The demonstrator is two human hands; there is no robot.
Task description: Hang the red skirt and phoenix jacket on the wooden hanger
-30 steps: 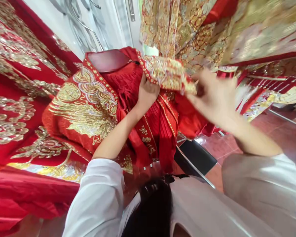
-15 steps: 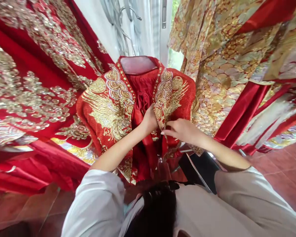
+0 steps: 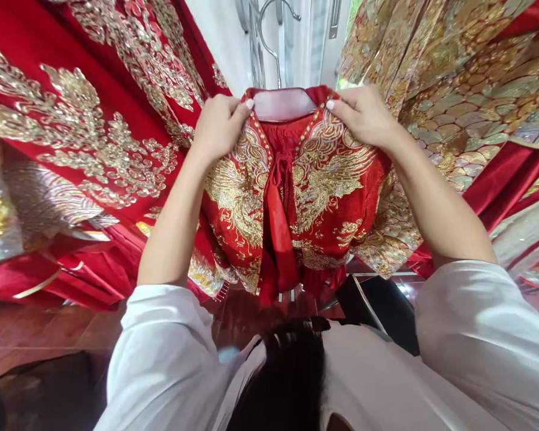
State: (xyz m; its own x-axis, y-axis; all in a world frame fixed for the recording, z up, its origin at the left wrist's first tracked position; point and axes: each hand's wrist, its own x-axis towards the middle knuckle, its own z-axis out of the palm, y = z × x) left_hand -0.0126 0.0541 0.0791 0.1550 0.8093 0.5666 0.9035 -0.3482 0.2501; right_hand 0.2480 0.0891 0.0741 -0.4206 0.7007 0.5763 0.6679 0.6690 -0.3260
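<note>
Hands [image 3: 218, 126] [image 3: 368, 114] apart, thumbs inward — gripping the jacket [image 3: 332, 191].

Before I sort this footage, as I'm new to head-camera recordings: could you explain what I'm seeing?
There is no machine here: a person works bare-handed, and the camera sits on their head, looking forward and down. The left hand and right hand hold a red jacket with gold embroidery, one at each side of its collar. A silver hook rises above the collar. Sequined red cloth hangs to the left, gold-patterned cloth to the right. The white sleeves belong to that person.
</note>
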